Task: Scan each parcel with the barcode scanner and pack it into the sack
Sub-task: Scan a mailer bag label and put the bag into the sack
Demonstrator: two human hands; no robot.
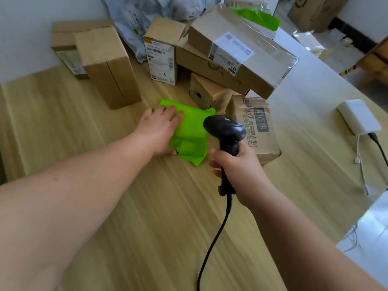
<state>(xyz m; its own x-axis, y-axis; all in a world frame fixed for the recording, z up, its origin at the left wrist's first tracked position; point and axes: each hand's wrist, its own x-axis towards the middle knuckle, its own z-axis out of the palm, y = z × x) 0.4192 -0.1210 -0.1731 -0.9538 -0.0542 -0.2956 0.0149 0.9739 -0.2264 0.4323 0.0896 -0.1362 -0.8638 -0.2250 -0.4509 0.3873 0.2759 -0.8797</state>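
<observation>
Boxes: While they wait their turn, the boxes [231, 66] sit heaped at the table's far side, 1 big one tilted on top and labels showing on 2.
Bags: grey bags [134, 19] slump behind the heap. Whether any of them is the sack, I can't tell.
Parcel: here's the one in play, the green parcel [191, 131], flat on the table in front of the heap.
Scanner: the black scanner [225, 128] has its nose tipped down at the parcel's right edge, hunting a barcode, I'd say. No label shows on the green face.
Left: the left hand [159, 127] has straight fingers spread flat on the parcel, pinning it against sliding.
Right: the right hand [237, 164] is wrapped tight round the scanner's handle, and the cord [212, 244] trails back toward the person.
Room: a pale wall [31, 28] stands behind, with more cartons [315, 13] on the floor far right.
Table: the table [147, 206] is pale wood grain.
Charger: a white charger [359, 116] lies near the right edge, with cables attached.
</observation>
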